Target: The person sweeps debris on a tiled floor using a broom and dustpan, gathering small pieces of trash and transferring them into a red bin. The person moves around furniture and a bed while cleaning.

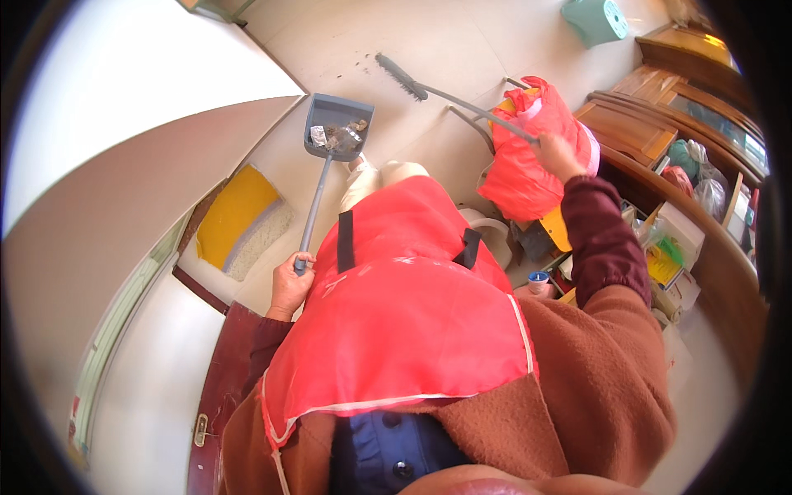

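Observation:
My left hand (289,285) is closed round the top of the long grey handle of a dustpan (337,110). The dustpan's blue-grey pan rests on the floor ahead of my feet, with crumpled wrappers and bits of dirt (337,135) in it. In my right hand (558,157), out to the right, is the end of a broom's handle. The broom's grey bristle head (402,77) lies against the floor, to the right of the dustpan and apart from it. A few dark crumbs (363,59) lie on the floor just left of the bristles.
A chair draped with red cloth (540,153) stands under my right arm. Along the right runs a wooden cabinet (631,132) with cluttered shelves. A teal bin (596,22) stands at the far right. On the left are a white wall corner (206,132), a yellow mat (237,213) and a dark red door (223,379).

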A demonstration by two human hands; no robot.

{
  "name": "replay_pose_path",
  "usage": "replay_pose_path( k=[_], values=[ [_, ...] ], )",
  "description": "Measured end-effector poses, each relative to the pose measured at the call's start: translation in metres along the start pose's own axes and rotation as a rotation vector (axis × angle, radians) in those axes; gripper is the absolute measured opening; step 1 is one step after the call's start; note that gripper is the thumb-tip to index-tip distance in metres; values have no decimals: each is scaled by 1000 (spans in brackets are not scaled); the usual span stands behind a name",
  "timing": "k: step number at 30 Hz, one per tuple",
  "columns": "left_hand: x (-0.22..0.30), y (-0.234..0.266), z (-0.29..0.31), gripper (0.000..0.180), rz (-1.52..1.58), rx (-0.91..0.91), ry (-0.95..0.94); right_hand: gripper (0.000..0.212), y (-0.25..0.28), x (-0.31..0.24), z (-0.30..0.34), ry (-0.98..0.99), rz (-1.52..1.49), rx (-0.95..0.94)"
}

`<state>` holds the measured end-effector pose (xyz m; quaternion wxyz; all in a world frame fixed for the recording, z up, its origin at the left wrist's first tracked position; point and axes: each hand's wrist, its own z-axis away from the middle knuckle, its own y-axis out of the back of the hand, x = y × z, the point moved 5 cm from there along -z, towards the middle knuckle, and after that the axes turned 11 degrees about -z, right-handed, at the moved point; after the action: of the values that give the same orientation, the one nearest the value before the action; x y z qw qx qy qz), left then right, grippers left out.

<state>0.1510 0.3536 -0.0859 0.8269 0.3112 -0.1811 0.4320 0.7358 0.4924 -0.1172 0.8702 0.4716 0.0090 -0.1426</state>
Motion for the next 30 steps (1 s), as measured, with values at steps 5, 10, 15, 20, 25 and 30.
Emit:
replay_pose_path(
  k=[5,10,15,20,25,30],
  values=[
    [23,-1,-21,12,-22,68,-104,24,-30,20,57,-365,-307,-76],
    [56,-11,-34,12,-120,22,4,39,-22,-4,54,-598,-739,-177],
    [74,-28,-38,12,-7,52,49,47,-85,22,1,-444,-580,47],
    [84,-34,-46,14,21,79,53,46,-115,-8,-40,-673,-931,-74],
    [90,-35,-54,15,-72,73,53,46,-95,-73,-41,-740,-1446,-244],
    [100,-34,-57,17,-138,61,146,65,-64,-100,-33,-684,-1496,-290]
  ],
)
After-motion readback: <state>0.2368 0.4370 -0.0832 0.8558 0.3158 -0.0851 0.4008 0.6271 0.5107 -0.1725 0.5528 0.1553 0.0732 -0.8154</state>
